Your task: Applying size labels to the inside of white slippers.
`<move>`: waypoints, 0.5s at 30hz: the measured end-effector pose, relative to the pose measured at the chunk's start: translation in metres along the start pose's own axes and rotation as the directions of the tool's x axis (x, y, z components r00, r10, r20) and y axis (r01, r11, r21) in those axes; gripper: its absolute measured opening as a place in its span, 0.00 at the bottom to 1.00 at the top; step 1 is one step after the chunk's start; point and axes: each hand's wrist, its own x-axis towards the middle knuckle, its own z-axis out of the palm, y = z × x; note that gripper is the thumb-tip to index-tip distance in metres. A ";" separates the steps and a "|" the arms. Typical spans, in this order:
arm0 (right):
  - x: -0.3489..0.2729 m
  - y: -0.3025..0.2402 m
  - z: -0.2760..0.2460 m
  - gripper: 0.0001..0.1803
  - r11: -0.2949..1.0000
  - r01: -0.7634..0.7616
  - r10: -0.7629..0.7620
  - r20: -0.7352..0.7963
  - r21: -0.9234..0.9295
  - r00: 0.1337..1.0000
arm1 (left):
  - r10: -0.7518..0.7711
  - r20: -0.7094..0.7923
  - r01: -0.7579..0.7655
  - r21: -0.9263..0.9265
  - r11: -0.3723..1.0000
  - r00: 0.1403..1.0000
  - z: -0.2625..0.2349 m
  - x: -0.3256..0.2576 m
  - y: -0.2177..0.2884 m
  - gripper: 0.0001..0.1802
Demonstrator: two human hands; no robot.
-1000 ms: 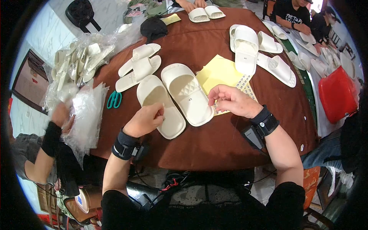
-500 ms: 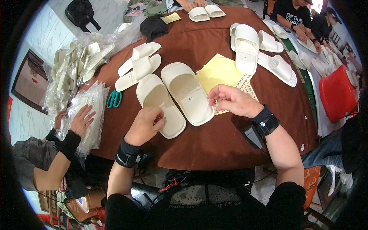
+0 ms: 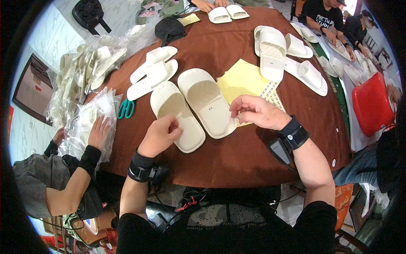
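A pair of white slippers stands in front of me. The left slipper [image 3: 189,136] has a plain insole; the right slipper [image 3: 213,111] carries a small printed size sticker [image 3: 210,109] on its insole. My left hand [image 3: 160,134] is closed, fingers curled and thumb against the index finger, at the left slipper's heel edge. My right hand [image 3: 256,111] hovers by the right slipper's outer edge with thumb and index finger drawn together. Whatever either pinch holds is too small to make out. Yellow backing paper [image 3: 241,80] and strips of stickers [image 3: 270,91] lie beyond my right hand.
More slippers [image 3: 154,73] lie at the left, and others [image 3: 270,55] are stacked at the right. Teal scissors [image 3: 126,109] rest near plastic-bagged slippers [image 3: 84,135], which a co-worker's hand [image 3: 99,132] touches. A red bag [image 3: 373,103] sits at far right; a black cap [image 3: 169,30] lies beyond.
My left hand has lifted and drawn back slightly from the left slipper's insole. My right hand stays put. The co-worker's hands at left have shifted over the plastic-bagged slippers.
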 end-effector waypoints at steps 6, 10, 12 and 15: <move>-0.001 -0.001 0.000 0.15 0.999 -0.001 0.001 0.000 -0.040 1.000 | 0.012 -0.012 -0.010 0.120 0.993 1.000 0.004 0.004 0.003 0.09; -0.001 -0.001 0.002 0.15 0.998 -0.016 0.016 -0.002 -0.063 1.000 | 0.001 -0.044 0.002 0.075 0.997 0.999 0.006 0.003 -0.001 0.09; -0.001 -0.002 0.002 0.15 0.999 -0.018 0.018 0.008 -0.051 1.000 | 0.021 -0.137 -0.013 0.057 0.998 0.990 0.009 0.000 -0.004 0.09; -0.003 -0.003 0.001 0.15 0.998 -0.026 0.027 0.017 -0.060 0.999 | -0.028 -0.101 0.027 -0.009 1.000 0.995 0.011 -0.002 -0.005 0.11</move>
